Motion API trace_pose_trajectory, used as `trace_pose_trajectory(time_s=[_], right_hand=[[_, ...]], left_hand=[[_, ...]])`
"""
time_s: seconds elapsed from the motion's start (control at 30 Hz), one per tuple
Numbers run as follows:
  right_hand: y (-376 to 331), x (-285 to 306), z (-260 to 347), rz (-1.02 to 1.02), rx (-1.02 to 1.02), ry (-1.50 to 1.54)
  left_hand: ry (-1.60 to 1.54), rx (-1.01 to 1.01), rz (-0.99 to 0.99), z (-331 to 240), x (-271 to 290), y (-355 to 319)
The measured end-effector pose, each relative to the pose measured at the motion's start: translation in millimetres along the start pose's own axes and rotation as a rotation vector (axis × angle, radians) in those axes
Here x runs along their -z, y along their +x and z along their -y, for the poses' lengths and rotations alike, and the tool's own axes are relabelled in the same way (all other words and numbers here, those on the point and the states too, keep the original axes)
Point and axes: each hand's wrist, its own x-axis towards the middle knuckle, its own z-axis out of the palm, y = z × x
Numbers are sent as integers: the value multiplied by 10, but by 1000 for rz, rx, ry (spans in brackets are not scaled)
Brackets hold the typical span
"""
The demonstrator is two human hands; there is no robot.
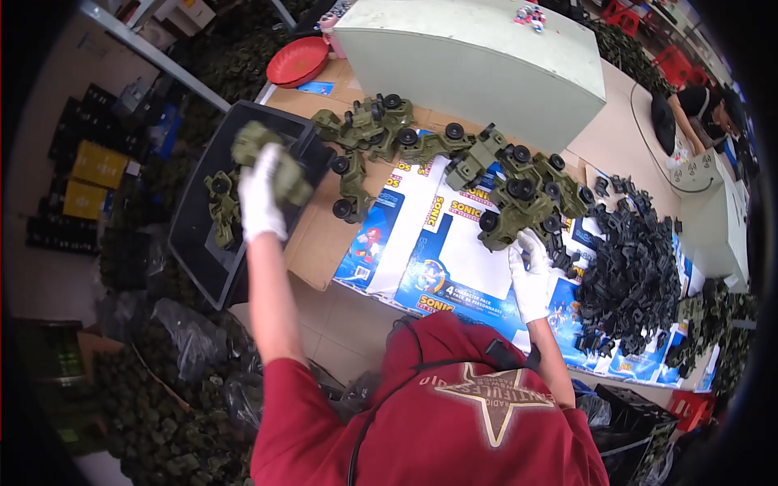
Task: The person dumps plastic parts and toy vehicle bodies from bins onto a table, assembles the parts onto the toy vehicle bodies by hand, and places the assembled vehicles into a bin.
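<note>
My left hand (261, 198), in a white glove, is closed on an olive-green toy truck (290, 180) above a black plastic bin (185, 241); truck and fingers are somewhat blurred. Another green toy truck (222, 212) lies inside that bin. At the near edge of a heap of green toy trucks (519, 202) with black wheels is my right hand (531, 279), also gloved. Its thumb and fingers stand apart with nothing visible between them. Whether the fingertips touch the nearest truck I cannot tell.
A large pile of small black plastic parts (628, 267) lies right of the trucks on printed cardboard (478, 279). Behind stands a pale green box-shaped cabinet (470, 69). A red bowl (297, 62) is at the back left. Another person (701, 113) sits at far right.
</note>
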Motion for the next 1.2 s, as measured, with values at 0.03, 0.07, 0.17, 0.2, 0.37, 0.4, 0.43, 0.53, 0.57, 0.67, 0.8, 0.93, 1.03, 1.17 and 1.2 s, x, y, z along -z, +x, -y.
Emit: trace_pose_trajectory(time_s=[0.03,0.07,0.17,0.2,0.37,0.4,0.43,0.53,0.57,0.67,0.8,0.93,1.03,1.17,1.2], right_hand=[[-41,19,-43,3,-54,-1],[-96,48,-131,-5,-60,-3],[-297,149,-485,-27,-138,-70],[-357,181,-594,-40,-153,-72],[-720,442,-938,-137,-324,2],[-751,486,-907,-146,-385,36],[-825,512,-974,-165,-406,30],[-976,546,-1115,-168,-463,22],[-976,546,-1086,-126,-526,42],[-960,571,-897,-26,-480,-56],[-962,718,-956,4,-214,-221],[-931,723,-689,-22,-305,-166],[-652,528,-418,87,-368,11],[-136,318,-5,385,-423,451],[-28,280,80,402,-176,467]], left_hand=[[79,15,-61,-79,193,266],[159,30,-118,-139,329,514],[158,258,-110,-58,620,1172],[168,261,-93,24,677,1317],[410,-375,-263,214,261,1058],[400,-572,-263,294,202,998],[538,-583,-159,294,-149,660],[1078,-380,147,886,-574,263],[1333,-120,149,941,-751,184],[1068,33,153,1399,-758,144],[479,443,309,1723,-502,204],[-218,480,404,1997,-74,-214],[-334,643,615,1541,-332,-816],[-504,938,917,1360,-547,-1172],[-345,923,955,1260,-597,-1250]])
